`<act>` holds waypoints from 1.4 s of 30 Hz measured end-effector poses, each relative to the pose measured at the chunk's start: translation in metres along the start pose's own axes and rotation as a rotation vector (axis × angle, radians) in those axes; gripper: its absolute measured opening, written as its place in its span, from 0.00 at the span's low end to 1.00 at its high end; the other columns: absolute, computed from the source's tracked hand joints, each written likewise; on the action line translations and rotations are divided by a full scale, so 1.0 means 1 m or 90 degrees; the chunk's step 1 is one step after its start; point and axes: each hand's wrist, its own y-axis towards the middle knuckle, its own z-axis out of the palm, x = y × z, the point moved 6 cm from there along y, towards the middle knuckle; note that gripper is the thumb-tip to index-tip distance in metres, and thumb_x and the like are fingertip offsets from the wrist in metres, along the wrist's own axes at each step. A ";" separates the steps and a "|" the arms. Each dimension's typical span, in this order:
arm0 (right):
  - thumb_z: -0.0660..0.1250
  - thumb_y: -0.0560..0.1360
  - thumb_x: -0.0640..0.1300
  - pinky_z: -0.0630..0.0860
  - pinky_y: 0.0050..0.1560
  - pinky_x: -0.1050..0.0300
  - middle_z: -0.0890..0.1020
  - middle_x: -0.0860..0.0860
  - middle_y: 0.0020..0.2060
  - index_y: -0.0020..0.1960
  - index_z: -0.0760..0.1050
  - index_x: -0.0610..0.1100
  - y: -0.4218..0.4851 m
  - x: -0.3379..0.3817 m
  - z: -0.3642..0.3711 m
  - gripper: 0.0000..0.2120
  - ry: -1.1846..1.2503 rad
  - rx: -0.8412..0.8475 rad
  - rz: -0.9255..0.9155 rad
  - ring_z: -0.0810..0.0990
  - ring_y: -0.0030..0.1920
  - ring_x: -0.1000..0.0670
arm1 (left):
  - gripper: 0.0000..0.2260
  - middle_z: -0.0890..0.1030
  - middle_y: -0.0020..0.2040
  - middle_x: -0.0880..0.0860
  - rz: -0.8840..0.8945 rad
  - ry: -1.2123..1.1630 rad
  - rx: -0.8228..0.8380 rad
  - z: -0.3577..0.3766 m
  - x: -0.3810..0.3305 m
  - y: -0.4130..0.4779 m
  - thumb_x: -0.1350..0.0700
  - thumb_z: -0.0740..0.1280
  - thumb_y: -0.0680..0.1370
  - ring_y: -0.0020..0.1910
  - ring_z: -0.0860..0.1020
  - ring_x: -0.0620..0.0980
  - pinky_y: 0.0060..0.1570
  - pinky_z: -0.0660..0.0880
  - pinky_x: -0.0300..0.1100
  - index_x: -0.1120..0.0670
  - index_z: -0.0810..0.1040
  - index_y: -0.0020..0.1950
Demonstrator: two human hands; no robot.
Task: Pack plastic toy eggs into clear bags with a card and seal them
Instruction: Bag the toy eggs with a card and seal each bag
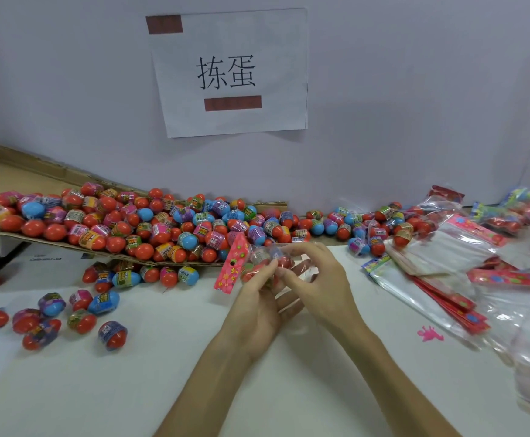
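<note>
Left hand [257, 305] curled under and round clear bag [259, 257] holding eggs [286, 262], pink card [232, 263] jutting out left of that grip, right hand [317, 279] pinching the bag's right end, loose pile [162, 228] just beyond both hands.

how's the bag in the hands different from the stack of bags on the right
The held bag bulges with eggs; the stack of bags lies flat and looks empty. The held bag is up off the table, gripped by the left hand and pinched by the right hand; the stack rests on the table. Both are clear plastic with colourful headers.
</note>
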 end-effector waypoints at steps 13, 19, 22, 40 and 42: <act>0.76 0.74 0.54 0.79 0.42 0.59 0.80 0.56 0.43 0.49 0.74 0.52 -0.003 -0.004 -0.009 0.13 0.104 -0.114 0.089 0.80 0.42 0.55 | 0.23 0.82 0.67 0.56 0.040 0.001 -0.083 -0.010 -0.008 -0.001 0.40 0.62 0.83 0.70 0.77 0.53 0.69 0.72 0.51 0.54 0.80 0.70; 0.74 0.72 0.60 0.75 0.33 0.64 0.83 0.52 0.35 0.41 0.82 0.49 -0.009 -0.008 0.025 0.14 0.165 0.102 0.201 0.79 0.32 0.58 | 0.26 0.82 0.67 0.57 0.071 0.007 -0.058 -0.004 -0.011 -0.003 0.39 0.62 0.79 0.69 0.79 0.55 0.74 0.69 0.55 0.56 0.81 0.68; 0.73 0.77 0.45 0.77 0.35 0.65 0.84 0.54 0.38 0.40 0.83 0.53 -0.008 -0.001 0.022 0.07 0.158 0.048 0.116 0.83 0.39 0.56 | 0.29 0.82 0.67 0.57 0.082 0.057 -0.052 0.000 -0.009 -0.003 0.38 0.62 0.78 0.70 0.78 0.54 0.74 0.68 0.55 0.57 0.79 0.70; 0.57 0.80 0.32 0.81 0.46 0.50 0.87 0.46 0.40 0.41 0.70 0.43 0.012 0.000 -0.046 0.12 0.478 -0.118 0.141 0.86 0.43 0.46 | 0.41 0.79 0.71 0.50 0.133 0.120 -0.023 0.006 -0.033 -0.012 0.35 0.73 0.67 0.71 0.76 0.53 0.75 0.67 0.57 0.46 0.69 0.78; 0.58 0.81 0.34 0.82 0.42 0.53 0.87 0.45 0.40 0.43 0.71 0.41 0.012 0.000 -0.039 0.09 0.422 -0.085 0.161 0.86 0.42 0.45 | 0.41 0.81 0.68 0.48 0.135 0.228 -0.019 0.015 -0.030 -0.013 0.33 0.76 0.65 0.68 0.79 0.50 0.70 0.73 0.54 0.44 0.73 0.75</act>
